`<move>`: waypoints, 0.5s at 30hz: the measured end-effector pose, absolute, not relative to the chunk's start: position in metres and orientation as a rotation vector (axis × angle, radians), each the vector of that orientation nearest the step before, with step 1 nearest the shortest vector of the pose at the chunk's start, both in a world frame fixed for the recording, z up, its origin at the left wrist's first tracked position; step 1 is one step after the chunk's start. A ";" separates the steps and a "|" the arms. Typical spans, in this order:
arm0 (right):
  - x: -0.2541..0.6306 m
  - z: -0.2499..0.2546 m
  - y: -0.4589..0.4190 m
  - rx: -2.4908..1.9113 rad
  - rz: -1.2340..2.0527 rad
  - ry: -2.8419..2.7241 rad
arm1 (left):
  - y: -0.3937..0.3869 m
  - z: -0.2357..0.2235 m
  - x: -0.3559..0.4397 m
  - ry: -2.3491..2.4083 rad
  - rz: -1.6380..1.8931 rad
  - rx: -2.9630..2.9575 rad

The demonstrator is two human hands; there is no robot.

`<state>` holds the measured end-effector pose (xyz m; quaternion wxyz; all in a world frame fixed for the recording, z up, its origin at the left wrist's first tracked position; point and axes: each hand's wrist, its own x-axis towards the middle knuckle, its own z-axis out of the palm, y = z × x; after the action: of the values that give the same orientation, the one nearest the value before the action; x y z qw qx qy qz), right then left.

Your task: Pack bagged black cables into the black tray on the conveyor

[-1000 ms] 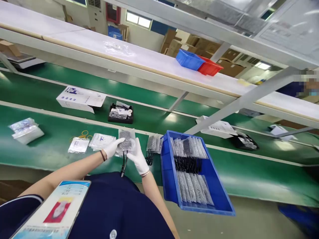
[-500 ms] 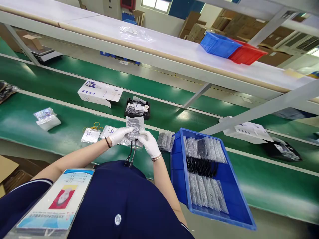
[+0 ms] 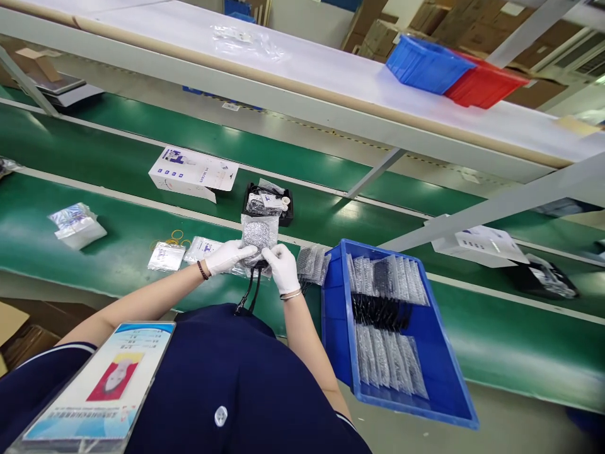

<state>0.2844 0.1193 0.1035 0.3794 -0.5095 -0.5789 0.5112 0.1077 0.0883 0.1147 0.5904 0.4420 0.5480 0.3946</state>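
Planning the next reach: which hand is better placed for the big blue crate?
Likely the right hand: it is nearer the crate, while the left hand sits farther off; both grip the bubble-wrapped pouch.

Clear bubble-wrap pouch (image 3: 260,233), crinkled, held over green bench (image 3: 118,252); two black cables (image 3: 256,290) hang from its near end.

White box (image 3: 195,171): printed in blue, too small to read
Badge (image 3: 101,386): printed in several lines, unreadable
Flat packet (image 3: 166,257): marked faintly, not legible
Far box (image 3: 478,243): marked small, unreadable
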 end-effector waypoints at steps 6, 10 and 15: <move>0.287 0.103 0.117 -1.284 1.356 -1.478 | 0.090 0.108 0.107 1.239 0.935 1.028; 0.290 0.106 0.113 -1.270 1.432 -1.608 | 0.089 0.110 0.104 1.298 0.916 1.056; 0.302 0.101 0.117 -1.151 1.513 -1.650 | 0.089 0.107 0.104 1.342 0.939 1.040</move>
<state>0.3017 0.1172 0.1011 0.3070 -0.4353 -0.6238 0.5720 0.1036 0.0888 0.1067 0.5652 0.4421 0.5705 0.3994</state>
